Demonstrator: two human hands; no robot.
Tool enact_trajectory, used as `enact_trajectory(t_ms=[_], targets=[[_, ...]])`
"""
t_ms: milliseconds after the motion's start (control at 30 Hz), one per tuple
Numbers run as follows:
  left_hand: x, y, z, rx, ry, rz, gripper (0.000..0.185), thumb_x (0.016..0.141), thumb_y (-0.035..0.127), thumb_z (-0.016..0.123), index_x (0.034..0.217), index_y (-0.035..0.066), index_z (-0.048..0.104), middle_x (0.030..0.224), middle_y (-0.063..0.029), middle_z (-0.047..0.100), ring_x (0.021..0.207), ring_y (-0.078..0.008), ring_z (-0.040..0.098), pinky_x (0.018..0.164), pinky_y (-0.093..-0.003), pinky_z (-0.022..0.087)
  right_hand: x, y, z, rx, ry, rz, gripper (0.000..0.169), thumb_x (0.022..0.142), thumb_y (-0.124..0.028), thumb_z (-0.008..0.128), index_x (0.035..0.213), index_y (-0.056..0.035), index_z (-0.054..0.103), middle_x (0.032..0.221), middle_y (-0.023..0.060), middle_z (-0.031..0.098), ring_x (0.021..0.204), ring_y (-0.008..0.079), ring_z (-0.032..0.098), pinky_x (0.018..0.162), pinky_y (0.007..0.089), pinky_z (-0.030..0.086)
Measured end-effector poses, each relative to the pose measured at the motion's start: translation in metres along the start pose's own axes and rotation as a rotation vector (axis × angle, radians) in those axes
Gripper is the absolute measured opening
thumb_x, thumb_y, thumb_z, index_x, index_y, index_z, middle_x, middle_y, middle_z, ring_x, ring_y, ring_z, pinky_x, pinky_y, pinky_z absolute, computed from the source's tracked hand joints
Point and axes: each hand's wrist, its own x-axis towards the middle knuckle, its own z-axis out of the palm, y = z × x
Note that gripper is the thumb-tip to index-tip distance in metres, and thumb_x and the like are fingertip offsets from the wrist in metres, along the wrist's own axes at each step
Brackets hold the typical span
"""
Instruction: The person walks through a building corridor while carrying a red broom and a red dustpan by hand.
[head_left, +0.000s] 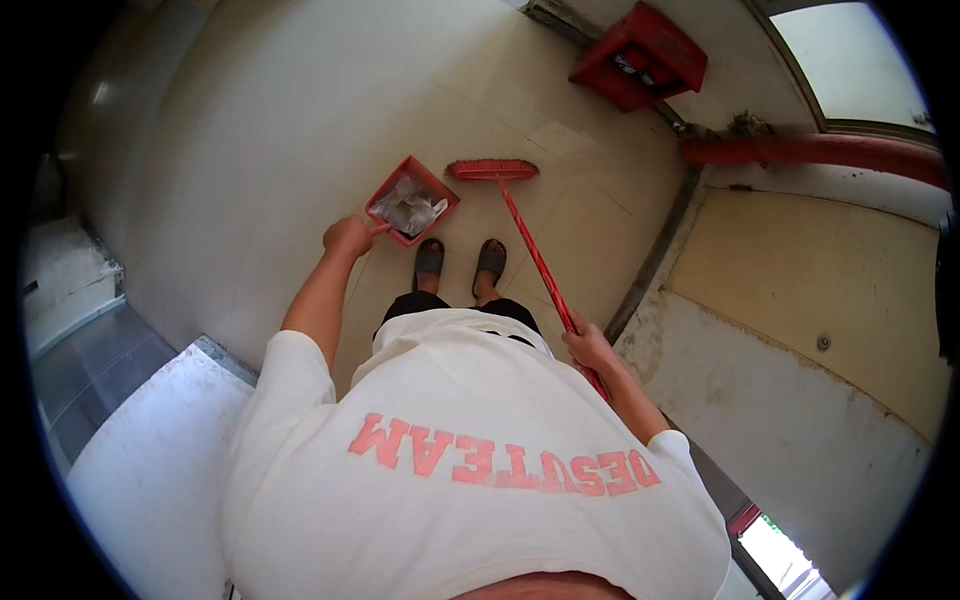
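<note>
My left hand (348, 236) is closed around the handle of a red plastic dustpan (412, 166), held out in front of me to the left. Crumpled, translucent plastic lies inside the pan, with some dark matter under it. In my right hand (589, 346) is the red, patterned handle of a push broom (493, 170). The handle slants up and left to the broom's red head, whose bristles point away from me. The broom head is to the right of the dustpan, with a small gap between them.
My feet in dark slide sandals (491, 259) stand on the tiled floor (300, 135). A red plastic container (652, 45) with things inside is by the wall at upper right. A red pipe (817, 152) runs along the right wall. White ledges (165, 427) flank me at lower left.
</note>
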Motion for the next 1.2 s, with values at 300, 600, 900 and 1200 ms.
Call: enact_trajectory(t_ms=[300, 600, 900, 1200], targets=[[-0.016, -0.024, -0.001, 0.058, 0.011, 0.023, 0.025, 0.079, 0.016, 0.064, 0.102, 0.006, 0.066, 0.104, -0.0161, 0.068, 0.098, -0.0321, 0.065, 0.080, -0.0431, 0.053, 0.024, -0.009, -0.019, -0.400, 0.150, -0.192, 0.055, 0.088, -0.018, 0.051, 0.142, -0.0157, 0.041, 0.086, 0.0217, 0.063, 0.077, 0.0329, 0.064, 0.071, 0.0421, 0.051], [-0.006, -0.007, -0.007, 0.054, 0.035, 0.085, 0.023, 0.077, 0.015, 0.064, 0.098, 0.006, 0.066, 0.101, -0.0166, 0.068, 0.095, -0.0331, 0.066, 0.078, -0.0441, 0.053, 0.010, 0.021, -0.058, -0.595, 0.161, -0.160, 0.057, 0.087, -0.017, 0.052, 0.143, -0.0163, 0.039, 0.093, 0.0210, 0.065, 0.085, 0.0345, 0.065, 0.074, 0.0420, 0.051], [0.010, -0.011, -0.011, 0.088, 0.054, 0.202, 0.020, 0.079, 0.016, 0.062, 0.095, 0.006, 0.069, 0.099, -0.0173, 0.068, 0.095, -0.0335, 0.066, 0.079, -0.0440, 0.053, -0.020, 0.006, -0.005, 0.467, 0.129, 0.006, 0.061, 0.087, -0.013, 0.055, 0.145, -0.0166, 0.038, 0.060, -0.0030, 0.045, 0.044, 0.0083, 0.044, 0.039, 0.0253, 0.038], [0.001, 0.013, -0.018, 0.147, 0.022, 0.236, 0.023, 0.083, 0.025, 0.063, 0.100, 0.012, 0.070, 0.103, -0.0133, 0.069, 0.098, -0.0299, 0.066, 0.080, -0.0417, 0.053, 0.022, -0.020, 0.060, 0.677, -0.026, -0.022, 0.072, 0.086, -0.010, 0.056, 0.150, -0.0183, 0.025, 0.058, -0.0024, 0.044, 0.041, 0.0084, 0.043, 0.037, 0.0255, 0.038]])
